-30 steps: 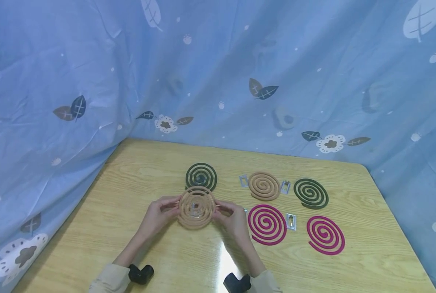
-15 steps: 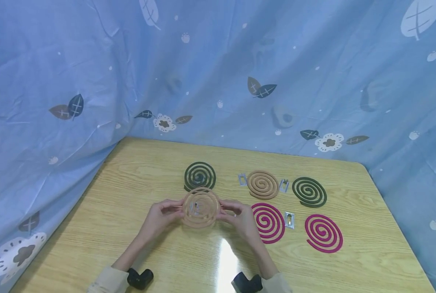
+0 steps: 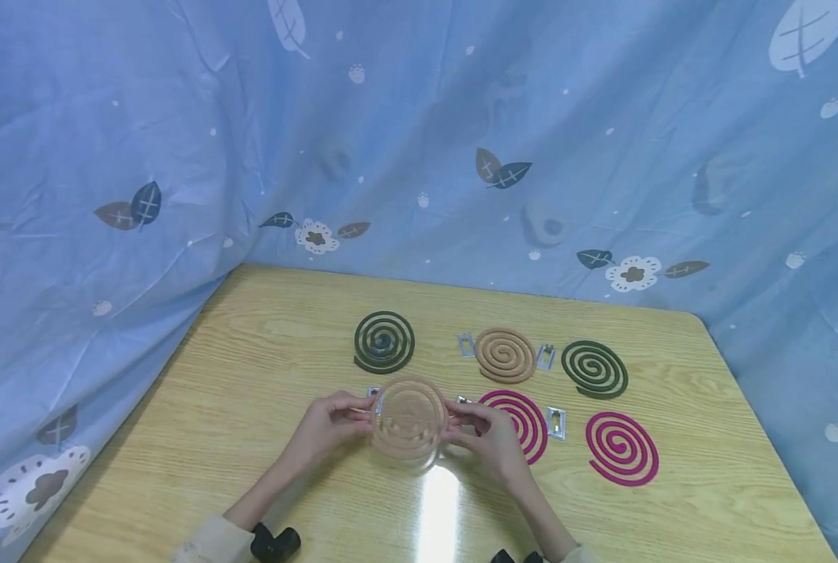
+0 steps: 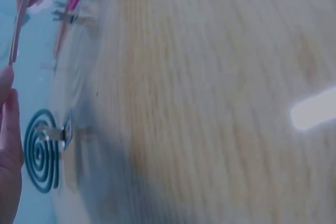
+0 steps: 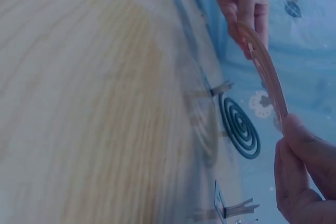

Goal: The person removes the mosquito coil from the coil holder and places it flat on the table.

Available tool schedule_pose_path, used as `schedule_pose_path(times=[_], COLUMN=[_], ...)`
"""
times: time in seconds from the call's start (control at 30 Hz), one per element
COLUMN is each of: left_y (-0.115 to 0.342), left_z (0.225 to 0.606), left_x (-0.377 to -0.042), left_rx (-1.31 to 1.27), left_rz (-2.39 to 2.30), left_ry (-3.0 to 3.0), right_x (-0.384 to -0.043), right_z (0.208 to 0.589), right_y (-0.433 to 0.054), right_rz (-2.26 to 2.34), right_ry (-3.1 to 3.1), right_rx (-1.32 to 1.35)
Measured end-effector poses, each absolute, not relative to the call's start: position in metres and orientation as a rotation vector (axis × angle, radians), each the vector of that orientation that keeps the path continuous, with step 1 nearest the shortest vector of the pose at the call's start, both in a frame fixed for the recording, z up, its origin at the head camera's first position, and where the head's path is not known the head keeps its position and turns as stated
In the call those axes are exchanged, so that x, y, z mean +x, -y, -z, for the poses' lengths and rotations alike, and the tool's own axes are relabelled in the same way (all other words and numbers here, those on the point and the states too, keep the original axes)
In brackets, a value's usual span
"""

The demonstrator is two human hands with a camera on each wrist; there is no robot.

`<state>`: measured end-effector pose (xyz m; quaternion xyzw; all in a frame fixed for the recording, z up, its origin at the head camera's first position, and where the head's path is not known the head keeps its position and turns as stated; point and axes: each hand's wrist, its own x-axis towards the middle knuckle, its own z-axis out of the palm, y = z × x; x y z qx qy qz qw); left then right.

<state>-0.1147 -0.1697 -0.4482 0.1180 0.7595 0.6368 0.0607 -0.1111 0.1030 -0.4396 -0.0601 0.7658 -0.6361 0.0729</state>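
A tan mosquito coil (image 3: 406, 423), blurred by motion, is held above the table between both hands. My left hand (image 3: 337, 424) pinches its left edge and my right hand (image 3: 488, 436) pinches its right edge. In the right wrist view the coil (image 5: 266, 74) shows edge-on between the two hands. A small metal coil stand (image 3: 374, 393) lies just behind the left fingertips, partly hidden. Another metal stand (image 3: 463, 400) sits by the right fingers. The right hand partly covers a magenta coil (image 3: 534, 421) on the table.
Behind the held coil lies a dark green coil (image 3: 384, 363). To the right are another tan coil (image 3: 505, 355), a second green coil (image 3: 595, 368) and a second magenta coil (image 3: 622, 448). Metal stands (image 3: 466, 345) lie among them. A blue curtain (image 3: 419, 117) hangs behind the wooden table (image 3: 285, 313).
Both hands have carried the tan coil to the right and nearer the person, away from the dark green coil. The metal stand once seen through it now shows at its left edge.
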Motion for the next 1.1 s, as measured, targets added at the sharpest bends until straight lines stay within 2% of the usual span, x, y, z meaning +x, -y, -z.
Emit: schedule_pose_path(times=[0.47,1.1], left_y=[0.159,0.156], left_z=[0.458,0.466], left_x=[-0.103,-0.111], left_rx=[0.344,0.331], left_rz=[-1.906,-1.839], left_ry=[-2.267,-2.291], right_x=[-0.096,-0.103], right_z=[0.448,0.456], right_y=[-0.11,-0.107], right_rz=[1.847,1.853], right_ry=[-2.365,-2.384], right_rx=[-0.243,-0.209])
